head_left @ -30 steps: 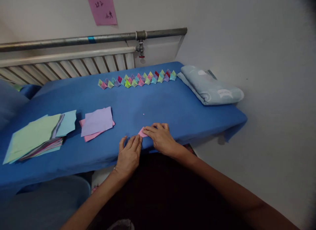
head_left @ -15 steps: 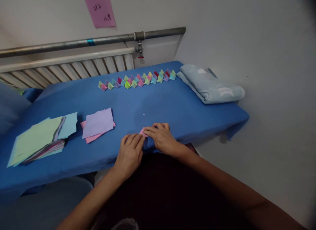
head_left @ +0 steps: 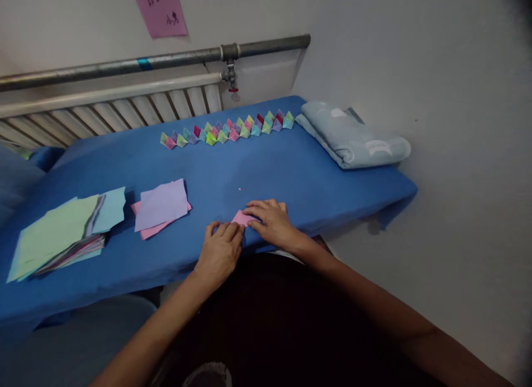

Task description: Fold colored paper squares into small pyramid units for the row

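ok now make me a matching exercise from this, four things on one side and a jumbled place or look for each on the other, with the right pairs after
Things
1. small pink paper
2. lilac sheet
3. folded blanket
4. folded paper pieces

Place or look
A. lying on top of a pink sheet
B. many-coloured, in a row toward the back of the blue cloth
C. touched by the left hand and the right hand
D. pale grey-blue with white shapes

Right pairs: 1-C, 2-A, 3-D, 4-B
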Motion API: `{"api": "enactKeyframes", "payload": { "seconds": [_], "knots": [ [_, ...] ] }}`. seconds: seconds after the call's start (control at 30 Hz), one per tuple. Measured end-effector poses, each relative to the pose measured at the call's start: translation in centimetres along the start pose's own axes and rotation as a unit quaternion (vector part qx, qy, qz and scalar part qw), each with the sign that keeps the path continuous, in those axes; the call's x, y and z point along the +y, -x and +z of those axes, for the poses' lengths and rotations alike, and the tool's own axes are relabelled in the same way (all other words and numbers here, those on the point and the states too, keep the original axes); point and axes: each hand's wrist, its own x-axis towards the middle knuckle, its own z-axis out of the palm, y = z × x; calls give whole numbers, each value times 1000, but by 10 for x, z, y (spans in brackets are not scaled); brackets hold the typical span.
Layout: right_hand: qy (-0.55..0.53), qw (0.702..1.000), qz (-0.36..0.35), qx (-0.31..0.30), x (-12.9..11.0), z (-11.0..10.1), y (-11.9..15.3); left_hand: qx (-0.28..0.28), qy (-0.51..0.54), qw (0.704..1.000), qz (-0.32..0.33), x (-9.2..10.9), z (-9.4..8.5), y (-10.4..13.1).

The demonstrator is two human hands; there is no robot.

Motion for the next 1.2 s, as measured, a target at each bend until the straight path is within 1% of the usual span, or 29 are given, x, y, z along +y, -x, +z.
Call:
{"api": "enactKeyframes", "payload": {
  "seconds": [0.13, 0.27, 0.37, 0.47, 0.57, 0.63, 0.73, 0.87, 1.07, 1.2],
  "knots": [
    [13, 999, 40, -2, 11, -9, 6, 0, 12, 1000, -1, 0, 0, 0],
    [5, 997, 81, 4, 23, -18, 8, -13, 54, 998, -12, -10, -2, -9],
    [-6, 996, 88, 29, 27, -20, 10, -50, 114, 992, -19, -24, -4, -25],
    [-5, 994, 93, 49, 28, -18, 11, -111, 162, 981, -13, -37, -6, -42],
    [-2, 995, 90, 53, 27, -17, 12, -157, 191, 969, -6, -45, -7, -53],
    [3, 995, 85, 54, 27, -17, 13, -169, 210, 963, -14, -47, -8, -56],
    [10, 995, 84, 54, 26, -18, 13, -175, 238, 955, -26, -48, -9, -56],
    [-3, 995, 83, 56, 27, -17, 14, -167, 255, 952, -31, -50, -10, -56],
    [-3, 995, 84, 54, 26, -18, 14, -159, 281, 946, -15, -56, -8, -56],
    [-2, 995, 79, 56, 25, -18, 14, -155, 280, 947, -8, -59, -5, -55]
  ]
}}
